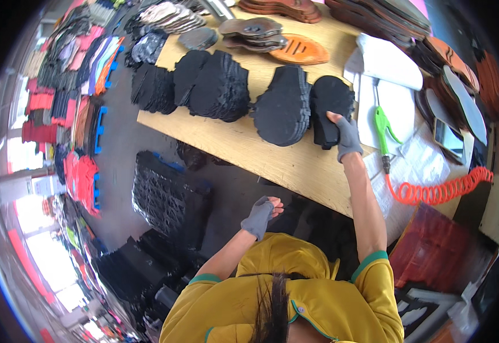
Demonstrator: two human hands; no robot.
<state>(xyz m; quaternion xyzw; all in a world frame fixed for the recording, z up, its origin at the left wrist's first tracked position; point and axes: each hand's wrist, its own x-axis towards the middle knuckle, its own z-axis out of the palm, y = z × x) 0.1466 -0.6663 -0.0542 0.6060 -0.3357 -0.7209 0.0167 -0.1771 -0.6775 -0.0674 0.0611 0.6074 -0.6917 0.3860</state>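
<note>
My right hand (346, 134), in a grey fingerless glove, grips the near right edge of a stack of black sole-shaped pieces (330, 97). Its thumb lies on top; the other fingers are mostly hidden. Just left of it stands another stack of black sole-shaped pieces (282, 108), rounded end toward me. My left hand (263, 214), gloved the same way, hangs in front of the table edge with its fingers curled in and nothing visible in them. Farther left on the wooden table (312, 166) sit more black stacks (218, 86) with uneven edges.
A green air gun (382, 123) on a coiled orange hose (444, 188) lies at the right, beside white sheets (389, 63). Behind the stacks are an orange sole-shaped plate (301, 50) and brown piles (252, 31). Black plastic-wrapped goods (160, 186) stand on the floor at left.
</note>
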